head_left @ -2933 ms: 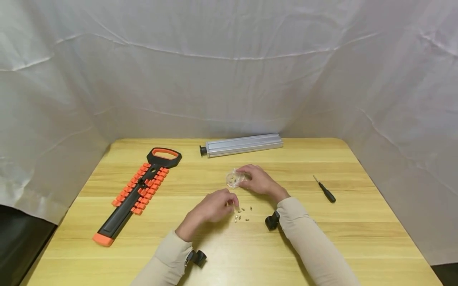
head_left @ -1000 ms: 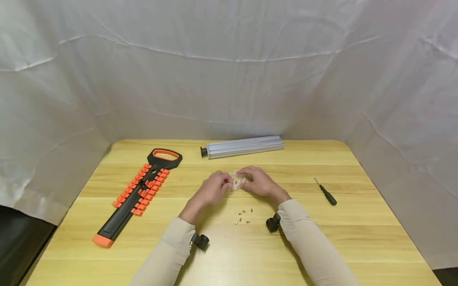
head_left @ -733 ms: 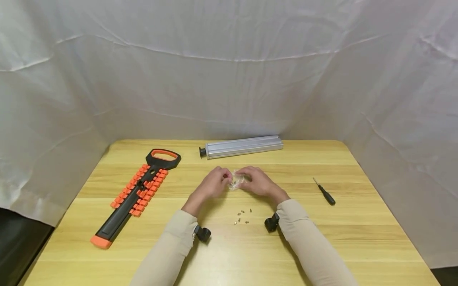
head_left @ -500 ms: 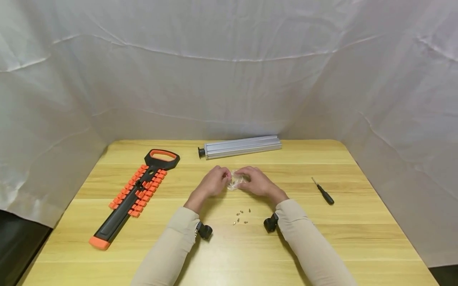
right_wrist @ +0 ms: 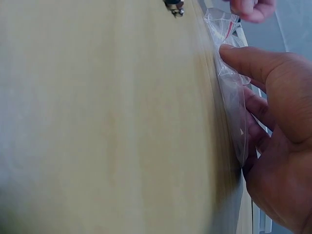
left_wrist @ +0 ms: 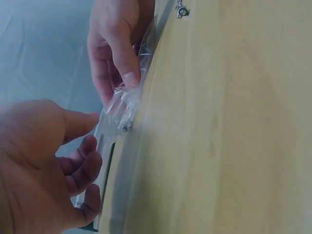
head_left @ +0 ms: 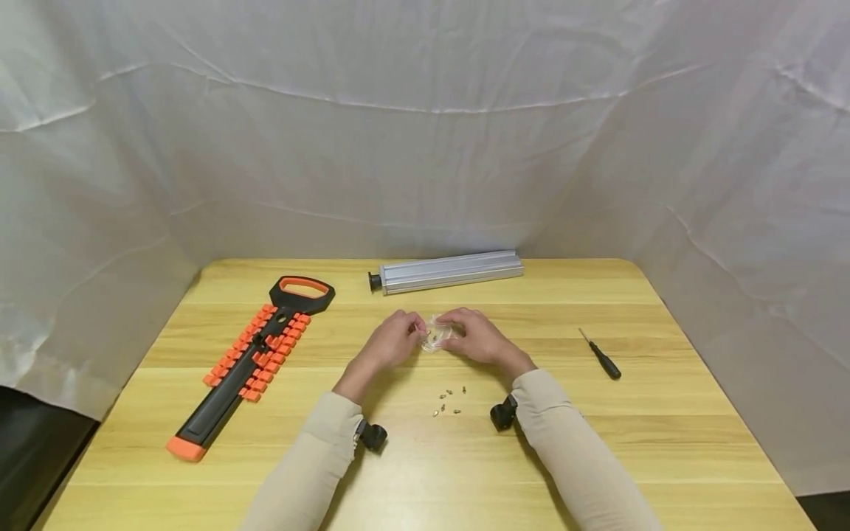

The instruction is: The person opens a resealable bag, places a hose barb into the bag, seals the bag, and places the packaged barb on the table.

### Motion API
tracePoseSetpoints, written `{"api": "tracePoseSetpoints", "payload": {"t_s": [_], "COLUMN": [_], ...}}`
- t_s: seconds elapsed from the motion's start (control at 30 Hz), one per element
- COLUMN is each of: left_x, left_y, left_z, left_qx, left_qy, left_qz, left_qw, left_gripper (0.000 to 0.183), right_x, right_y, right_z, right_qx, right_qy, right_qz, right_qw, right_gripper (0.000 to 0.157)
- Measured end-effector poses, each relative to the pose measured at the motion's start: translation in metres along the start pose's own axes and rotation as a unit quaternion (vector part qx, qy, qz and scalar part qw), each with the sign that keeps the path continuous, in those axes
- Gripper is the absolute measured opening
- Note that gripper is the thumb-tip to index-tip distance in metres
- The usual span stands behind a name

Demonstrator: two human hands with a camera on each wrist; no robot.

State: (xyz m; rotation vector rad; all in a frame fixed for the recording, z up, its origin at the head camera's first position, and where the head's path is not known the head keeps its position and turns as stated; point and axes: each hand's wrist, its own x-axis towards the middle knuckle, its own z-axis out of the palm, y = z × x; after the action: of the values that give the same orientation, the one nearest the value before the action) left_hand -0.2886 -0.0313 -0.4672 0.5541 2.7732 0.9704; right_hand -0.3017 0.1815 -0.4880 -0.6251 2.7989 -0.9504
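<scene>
Bag (head_left: pixel 436 342) sits btwn the hands, red-strip end (right_wrist: pixel 229 27) toward L hand (head_left: pixel 393 341) (can't tell if it's holding anything tbh), w/ R hand (head_left: pixel 479 338) pinching it from the right.

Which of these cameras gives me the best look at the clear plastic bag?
The right wrist view: it shows the clear plastic bag close up, with its red stripe visible, in the right hand. The left wrist view shows it crumpled and partly hidden by that hand; the head view shows it much smaller.
</scene>
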Motion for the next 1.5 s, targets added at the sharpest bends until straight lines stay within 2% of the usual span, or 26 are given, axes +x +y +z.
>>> {"api": "tracePoseSetpoints", "payload": {"t_s": [0.3,0.53,0.7,0.97,1.23,1.5], "left_x": [-0.028,-0.045,-0.051,-0.059,-0.071,-0.075], "left_y": [0.006,0.014,0.015,0.016,0.022,0.027], "left_z": [-0.002,0.002,0.007,0.008,0.014,0.017], "left_qx": [-0.005,0.017,0.033,0.037,0.087,0.108], "left_qy": [-0.033,-0.054,-0.064,-0.074,-0.108,-0.125], "left_qz": [0.026,0.049,0.064,0.066,0.085,0.096], "left_qw": [0.9991,0.9972,0.9954,0.9944,0.9867,0.9816], "left_gripper": [0.009,0.007,0.006,0.004,0.018,0.011], "right_x": [-0.001,-0.002,-0.001,-0.001,0.0,-0.002], "right_y": [0.002,0.004,0.003,0.0,0.001,0.0], "right_z": [0.0,-0.001,-0.001,-0.002,0.0,-0.001], "right_qx": [0.005,0.021,0.02,0.016,0.019,0.019], "right_qy": [-0.003,-0.003,-0.004,-0.003,-0.007,-0.006], "right_qz": [0.017,0.025,0.023,0.014,0.013,0.014], "right_qw": [1.0,0.999,1.0,1.0,1.0,1.0], "right_gripper": [0.048,0.048,0.049,0.049,0.049,0.048]}}
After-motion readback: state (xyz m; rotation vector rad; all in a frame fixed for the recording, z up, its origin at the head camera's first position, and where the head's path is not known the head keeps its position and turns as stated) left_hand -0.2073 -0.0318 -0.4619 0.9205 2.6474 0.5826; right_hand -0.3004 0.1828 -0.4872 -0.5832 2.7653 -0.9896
